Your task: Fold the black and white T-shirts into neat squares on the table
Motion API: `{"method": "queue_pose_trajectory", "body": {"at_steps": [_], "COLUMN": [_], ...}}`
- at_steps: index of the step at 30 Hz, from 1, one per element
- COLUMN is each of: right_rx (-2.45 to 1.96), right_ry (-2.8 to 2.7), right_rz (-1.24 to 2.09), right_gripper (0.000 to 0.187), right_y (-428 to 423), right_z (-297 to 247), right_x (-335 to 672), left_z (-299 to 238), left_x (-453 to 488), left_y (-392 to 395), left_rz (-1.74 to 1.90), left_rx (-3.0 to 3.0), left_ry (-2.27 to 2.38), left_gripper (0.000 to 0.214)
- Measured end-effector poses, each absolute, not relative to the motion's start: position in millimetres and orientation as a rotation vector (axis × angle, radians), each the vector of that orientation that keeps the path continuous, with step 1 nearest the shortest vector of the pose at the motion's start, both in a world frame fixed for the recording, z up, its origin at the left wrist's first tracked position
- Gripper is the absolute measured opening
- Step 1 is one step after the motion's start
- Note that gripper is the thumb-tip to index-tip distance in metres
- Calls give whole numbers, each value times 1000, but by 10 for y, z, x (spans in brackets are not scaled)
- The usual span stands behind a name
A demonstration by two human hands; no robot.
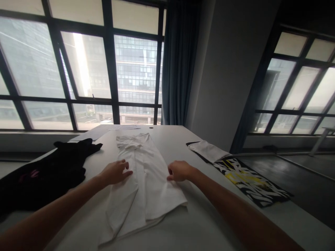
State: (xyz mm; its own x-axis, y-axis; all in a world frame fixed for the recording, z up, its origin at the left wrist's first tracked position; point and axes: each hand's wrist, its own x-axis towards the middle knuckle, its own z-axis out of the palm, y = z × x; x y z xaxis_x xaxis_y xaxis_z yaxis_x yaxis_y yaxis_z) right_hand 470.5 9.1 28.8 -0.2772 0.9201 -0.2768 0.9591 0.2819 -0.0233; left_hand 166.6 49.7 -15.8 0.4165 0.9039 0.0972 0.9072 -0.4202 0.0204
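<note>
A white shirt lies lengthwise on the table in front of me, its left part folded over toward the middle and its far end creased. Over its left edge is my left hand, with thumb and fingers apart and nothing held between them. My right hand is closed at the shirt's right edge, the fingers curled and the thumb pinching the cloth there. The near hem spreads out loosely toward me, in uneven layers.
A black garment is heaped on the left side of the white table. Along the right edge lie a folded white cloth and a black, white and yellow patterned cloth. Paper sheets rest at the far left, before the windows.
</note>
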Motion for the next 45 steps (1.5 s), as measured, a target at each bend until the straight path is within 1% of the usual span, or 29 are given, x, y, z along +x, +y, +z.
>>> {"method": "queue_pose_trajectory", "body": {"at_steps": [1,3,5,8,10,13,15,17,20,23,25,26,30,31,33,34,36,38,40,42,45], "right_rx": [1728,1653,1574,1529,1500,1441,1429,1479,1699,1929,1965,1947,1758,1690,1552,1496,1449,1487,1538,1535,1444], "right_ry": [2461,2610,2670,2753,2797,2834,2852,2851,2751,2576,2545,2560,2648,2658,2666,2663,2629,2605,2646,2757,2919], "right_rz": [-223,-299,-404,-432,-467,-557,-603,-591,-456,-383,-433,-466,-568,-604,-690,-726,-757,-712,-608,-518,-507], "right_gripper": [25,27,30,39,45,50,46,39,38,52,55,52,26,23,22,24,34,48,54,48,32], "right_y": [61,1,-56,-131,-169,-200,-199,-189,-177,-173,-165,-160,-156,-163,-185,-199,-226,-249,-268,-281,-286], "right_z": [284,241,163,35,-25,-61,-57,-41,-22,-45,-83,-103,-112,-91,-30,2,54,76,72,55,28], "right_x": [4677,4635,4624,4668,4726,4824,4884,4932,4972,4966,4942,4928,4890,4891,4912,4929,4966,4994,5002,4991,4964], "left_z": [-133,-98,-78,-55,-31,10,18,-9,-130,-319,-437,-480,-498,-467,-385,-340,-263,-218,-214,-249,-342], "left_x": [1711,1760,1774,1806,1874,2011,2061,2036,1869,1674,1590,1562,1446,1396,1262,1185,1032,908,833,813,860], "left_y": [307,-10,-241,-468,-575,-692,-730,-732,-679,-602,-562,-549,-547,-551,-556,-556,-550,-542,-534,-522,-493], "left_rz": [-124,-62,-4,20,-42,-275,-447,-532,-494,-380,-274,-218,-87,-73,-70,-89,-176,-296,-342,-350,-445], "left_rx": [-2664,-2735,-2797,-2931,-3000,-3062,-3167,-3301,-3316,-3138,-3081,-3080,-3106,-3124,-3198,-3250,-3342,-3375,-3367,-3344,-3307], "left_ry": [-1744,-1883,-1963,-1950,-1909,-1885,-1837,-1755,-1651,-1566,-1515,-1493,-1453,-1451,-1448,-1454,-1498,-1558,-1590,-1597,-1539], "left_gripper": [51,53,43,23,18,26,37,45,50,69,75,74,71,72,73,71,57,42,36,35,33]}}
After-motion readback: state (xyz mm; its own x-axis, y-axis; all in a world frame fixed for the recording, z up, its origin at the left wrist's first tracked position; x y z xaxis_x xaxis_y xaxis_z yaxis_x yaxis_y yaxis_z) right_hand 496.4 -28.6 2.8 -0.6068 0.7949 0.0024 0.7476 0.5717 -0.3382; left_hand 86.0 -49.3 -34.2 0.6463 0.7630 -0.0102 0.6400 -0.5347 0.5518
